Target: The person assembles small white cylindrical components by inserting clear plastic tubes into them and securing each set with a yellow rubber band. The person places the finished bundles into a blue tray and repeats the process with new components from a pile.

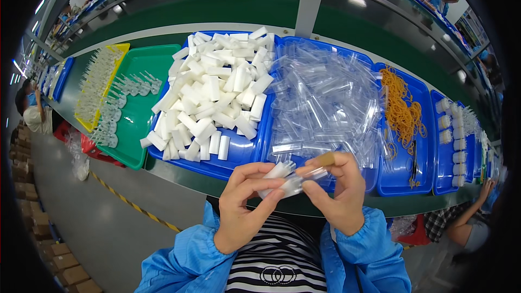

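Note:
Close in front of my body, just over the table's near edge, both hands meet around small pieces. My left hand (244,203) is closed, with a white block (280,170) and clear plastic between thumb and fingers. Pinched by my right hand (341,192) is a clear plastic sleeve (315,173), its end touching the pieces at the left hand. A tan wrap covers one right fingertip. Fingers partly hide how the pieces fit together. Beyond lie a blue tray heaped with white blocks (217,89) and another piled with clear plastic sleeves (325,103).
Right of the sleeves, a blue tray (401,176) holds orange rubber bands (402,106) and a dark slim tool. Further right stand white bundled parts (459,144). Leftward are a green tray (130,149) and a yellow tray (87,122) with clear parts. Other people work nearby.

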